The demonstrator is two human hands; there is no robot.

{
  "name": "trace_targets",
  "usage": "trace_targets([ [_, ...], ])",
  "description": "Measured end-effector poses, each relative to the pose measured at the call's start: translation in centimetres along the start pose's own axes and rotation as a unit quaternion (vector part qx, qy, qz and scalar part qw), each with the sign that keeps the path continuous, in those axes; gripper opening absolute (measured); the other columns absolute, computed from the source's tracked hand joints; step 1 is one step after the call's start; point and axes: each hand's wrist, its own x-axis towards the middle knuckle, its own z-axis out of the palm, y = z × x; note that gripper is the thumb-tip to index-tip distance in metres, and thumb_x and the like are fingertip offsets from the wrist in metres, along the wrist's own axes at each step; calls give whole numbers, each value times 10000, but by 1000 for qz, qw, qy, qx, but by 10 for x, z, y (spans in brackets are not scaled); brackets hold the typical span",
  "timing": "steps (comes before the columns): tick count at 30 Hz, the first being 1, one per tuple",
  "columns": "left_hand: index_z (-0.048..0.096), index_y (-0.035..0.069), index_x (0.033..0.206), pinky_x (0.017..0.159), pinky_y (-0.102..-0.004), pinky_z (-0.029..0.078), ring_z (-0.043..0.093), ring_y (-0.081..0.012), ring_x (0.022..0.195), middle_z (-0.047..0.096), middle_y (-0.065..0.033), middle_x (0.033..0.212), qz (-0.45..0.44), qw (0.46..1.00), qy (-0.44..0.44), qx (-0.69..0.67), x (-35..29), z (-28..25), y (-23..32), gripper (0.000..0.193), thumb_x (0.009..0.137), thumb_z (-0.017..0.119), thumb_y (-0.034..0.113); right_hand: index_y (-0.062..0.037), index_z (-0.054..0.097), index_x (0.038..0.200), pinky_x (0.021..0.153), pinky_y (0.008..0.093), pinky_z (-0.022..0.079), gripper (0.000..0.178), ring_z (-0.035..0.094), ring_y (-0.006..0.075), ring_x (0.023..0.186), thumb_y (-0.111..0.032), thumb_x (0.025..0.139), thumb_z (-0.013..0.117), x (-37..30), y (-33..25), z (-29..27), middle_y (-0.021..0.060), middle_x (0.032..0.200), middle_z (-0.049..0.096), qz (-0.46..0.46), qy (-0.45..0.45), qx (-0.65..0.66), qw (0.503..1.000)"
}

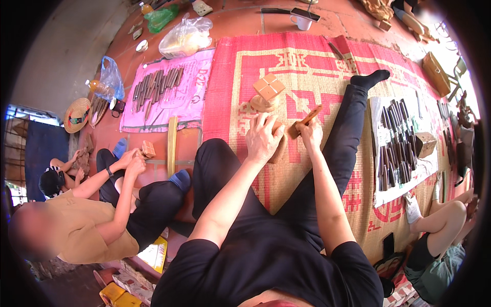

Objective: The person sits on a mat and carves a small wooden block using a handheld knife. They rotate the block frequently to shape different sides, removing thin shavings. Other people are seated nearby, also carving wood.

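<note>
My left hand [262, 138] bends its fingers over a brown wooden block [279, 149] in front of me, between my legs. The hand covers much of the block, so its full shape is hidden. Close by on the right, my right hand [311, 136] is closed round a wooden mallet [309, 116]. Its handle slants up to the right, and the dark head is beside the block, though I cannot tell if they touch. Just beyond my left hand, a square wooden block with pale crossing lines [269, 86] sits on a round wooden piece [264, 104].
A red and straw mat [245, 46] lies under the work. Several chisels [158, 84] rest on a pink sheet at left; more carving tools [397, 146] lie on a white sheet at right. A person [92, 220] sits at left holding a wooden block [148, 149].
</note>
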Motion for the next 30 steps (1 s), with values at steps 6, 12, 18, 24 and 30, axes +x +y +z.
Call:
trace_targets([
  [6, 664, 75, 1106, 871, -431, 523, 565, -295, 1110, 603, -90, 1133, 2, 1000, 3, -12, 0, 1, 4, 334, 844, 696, 280, 15, 661, 941, 545, 250, 485, 194, 607, 104, 619, -141, 832, 700, -2, -14, 27, 57, 740, 651, 38, -132, 312, 940],
  [12, 668, 76, 1101, 879, -419, 520, 568, -292, 1097, 604, -85, 1115, 4, 1000, 3, -7, 1, 4, 1, 333, 845, 696, 287, 44, 636, 992, 586, 266, 536, 256, 639, 146, 648, -159, 841, 675, 36, 19, 34, 87, 791, 672, -12, -15, 54, 998],
  [18, 670, 80, 1111, 891, -427, 515, 571, -302, 1095, 605, -93, 1126, 11, 1000, 4, -5, 2, 3, 7, 334, 837, 703, 269, 21, 638, 994, 640, 337, 544, 305, 660, 202, 692, -236, 837, 685, 24, 23, 56, 116, 814, 681, -38, -94, 104, 989],
  [24, 672, 86, 1110, 894, -429, 513, 567, -298, 1108, 604, -93, 1135, 4, 1000, -4, -4, 2, 3, 5, 322, 839, 702, 257, 22, 654, 1023, 664, 364, 562, 327, 700, 251, 746, -227, 815, 689, 50, 23, 42, 170, 858, 704, -25, -41, 75, 996],
  [30, 673, 94, 1108, 900, -423, 511, 560, -295, 1129, 599, -92, 1151, -2, 1000, -10, -11, 2, 3, 6, 318, 851, 693, 281, 20, 648, 891, 627, 302, 531, 177, 666, 169, 715, -143, 828, 676, 20, 8, 36, 116, 849, 711, 60, -103, 243, 963],
])
